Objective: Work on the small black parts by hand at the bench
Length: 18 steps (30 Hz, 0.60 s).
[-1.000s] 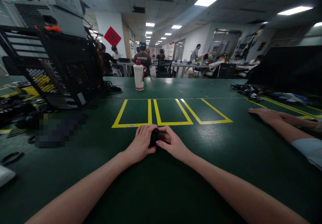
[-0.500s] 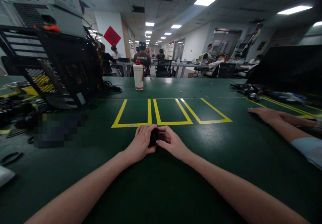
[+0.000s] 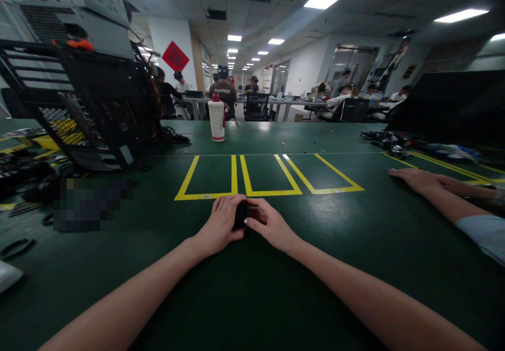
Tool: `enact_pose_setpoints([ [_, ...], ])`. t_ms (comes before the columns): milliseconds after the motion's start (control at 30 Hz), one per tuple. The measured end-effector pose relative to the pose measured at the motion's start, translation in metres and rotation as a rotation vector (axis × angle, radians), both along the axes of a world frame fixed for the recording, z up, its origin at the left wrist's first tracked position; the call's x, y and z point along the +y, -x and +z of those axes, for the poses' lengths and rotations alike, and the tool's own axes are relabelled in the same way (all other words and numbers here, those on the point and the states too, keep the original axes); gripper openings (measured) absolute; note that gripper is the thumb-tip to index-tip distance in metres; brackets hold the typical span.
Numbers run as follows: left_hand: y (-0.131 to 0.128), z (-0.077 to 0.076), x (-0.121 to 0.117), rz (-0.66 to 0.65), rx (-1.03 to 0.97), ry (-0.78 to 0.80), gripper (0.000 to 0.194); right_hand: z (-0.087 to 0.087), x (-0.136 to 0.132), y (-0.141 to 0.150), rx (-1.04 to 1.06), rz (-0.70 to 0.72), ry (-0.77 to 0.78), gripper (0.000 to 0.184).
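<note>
A small black block-like object (image 3: 240, 215) is between my hands, low over the green table (image 3: 244, 298); its exact kind does not show. My left hand (image 3: 224, 218) is closed around its left side, fingers over the top and thumb at the near lower edge. On the other side, my right hand (image 3: 271, 222) has its thumb and fingertips curled against the object's right face. Both hands hide much of it. Just beyond them, yellow tape (image 3: 272, 193) marks three open-topped outlines on the table.
At left stands an open black computer case (image 3: 110, 109) with a grey metal box (image 3: 94, 14) on top. A white bottle (image 3: 216, 121) with a red lid stands behind the tape. At right, another person's hand (image 3: 420, 180) rests on the table near tangled cables (image 3: 389, 143).
My hands and the black object stay almost in place. In the far background, a person near the doorway at right has shifted position.
</note>
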State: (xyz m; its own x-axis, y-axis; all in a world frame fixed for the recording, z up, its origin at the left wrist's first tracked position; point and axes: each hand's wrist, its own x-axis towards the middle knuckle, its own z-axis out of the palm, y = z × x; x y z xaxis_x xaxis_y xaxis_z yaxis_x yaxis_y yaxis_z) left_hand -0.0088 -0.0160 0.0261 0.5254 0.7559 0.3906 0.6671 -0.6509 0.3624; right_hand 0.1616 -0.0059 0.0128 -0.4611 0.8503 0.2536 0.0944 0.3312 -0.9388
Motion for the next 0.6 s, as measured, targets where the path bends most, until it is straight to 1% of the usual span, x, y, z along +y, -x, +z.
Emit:
enact_pose_setpoints([
  [133, 0.0, -0.001, 0.001, 0.005, 0.01, 0.004, 0.059, 0.001, -0.002, 0.0, 0.016, 0.001, -0.048, 0.031],
  [300, -0.001, -0.01, 0.006, 0.014, -0.01, -0.027, 0.061, 0.0, -0.002, 0.001, 0.04, 0.003, -0.03, 0.025],
  [367, -0.001, -0.012, 0.007, 0.021, -0.018, -0.036, 0.063, -0.001, -0.001, 0.002, 0.036, 0.004, -0.033, 0.029],
  [467, -0.001, -0.011, 0.006, 0.016, -0.014, -0.022, 0.062, -0.002, 0.001, 0.002, 0.008, -0.016, -0.048, 0.039],
  [533, -0.001, -0.009, 0.005, 0.012, -0.006, -0.007, 0.061, -0.003, 0.001, 0.002, -0.006, -0.019, -0.056, 0.039],
  [600, -0.001, -0.008, 0.005, 0.013, -0.003, -0.003, 0.061, -0.002, 0.0, 0.001, 0.009, 0.002, -0.062, 0.037],
])
